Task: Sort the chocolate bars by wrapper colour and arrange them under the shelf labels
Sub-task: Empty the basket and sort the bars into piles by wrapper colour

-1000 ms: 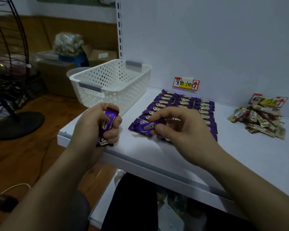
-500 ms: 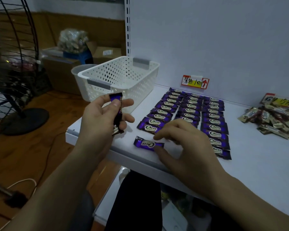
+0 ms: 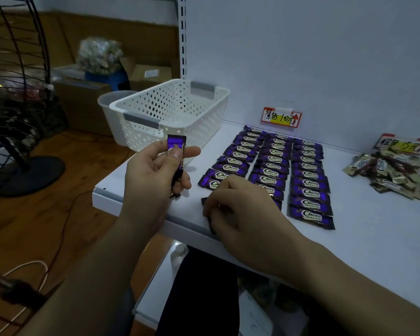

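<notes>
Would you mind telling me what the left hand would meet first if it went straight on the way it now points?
Probably the white basket, its near wall standing just beyond the left hand and the purple bar it pinches; depth is hard to judge.
</notes>
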Available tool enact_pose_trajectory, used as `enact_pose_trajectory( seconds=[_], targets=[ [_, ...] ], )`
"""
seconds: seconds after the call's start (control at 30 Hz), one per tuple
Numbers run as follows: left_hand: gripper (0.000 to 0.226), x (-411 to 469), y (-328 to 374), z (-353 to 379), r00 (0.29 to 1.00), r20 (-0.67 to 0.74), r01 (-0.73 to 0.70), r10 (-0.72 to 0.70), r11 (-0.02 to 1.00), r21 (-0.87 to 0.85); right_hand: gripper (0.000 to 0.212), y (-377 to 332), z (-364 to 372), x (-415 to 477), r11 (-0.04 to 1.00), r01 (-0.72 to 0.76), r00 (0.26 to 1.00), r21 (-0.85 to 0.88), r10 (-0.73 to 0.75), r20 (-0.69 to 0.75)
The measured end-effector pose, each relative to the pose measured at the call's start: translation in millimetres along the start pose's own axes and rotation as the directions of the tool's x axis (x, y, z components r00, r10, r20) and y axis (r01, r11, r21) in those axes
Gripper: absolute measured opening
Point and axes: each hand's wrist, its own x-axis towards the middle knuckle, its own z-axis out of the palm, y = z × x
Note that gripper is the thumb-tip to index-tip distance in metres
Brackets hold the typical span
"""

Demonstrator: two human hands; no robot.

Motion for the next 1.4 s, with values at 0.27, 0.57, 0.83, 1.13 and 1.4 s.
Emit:
enact_pose_trajectory(
  seconds=[0.27, 0.57, 0.83, 1.13, 1.4],
  targets=[
    [0.013, -0.2, -9.8, -6.1, 0.999, -0.028, -0.024, 0.023, 1.0, -0.014, 0.009, 8.6, 4.5, -8.9, 0.994, -0.019, 0.976, -0.107, -0.005, -0.218],
    [0.015, 0.0, -12.2, -6.1, 0.999, -0.017, -0.037, 0.036, 0.998, -0.047, 0.011, 5.6, 11.3, 5.4, 0.994, -0.073, 0.975, -0.081, 0.054, -0.217],
    [0.02, -1.6, -8.9, -3.5, 0.998, -0.07, -0.012, 0.004, 0.992, -0.122, 0.009, 7.3, 13.4, 7.5, 0.99, -0.081, 0.975, -0.116, 0.055, -0.215],
    [0.021, -5.4, 0.3, -1.4, 0.999, -0.032, -0.018, 0.017, 0.998, -0.061, 0.009, 9.3, 13.0, 7.2, 0.991, -0.096, 0.944, -0.089, 0.063, -0.324],
    [0.013, -23.6, 18.6, 21.6, 0.973, 0.156, -0.204, 0.172, 0.952, 0.227, 0.026, 0.0, -19.2, -2.7, 0.757, -0.062, 0.928, 0.651, 0.285, -0.242]
  ],
)
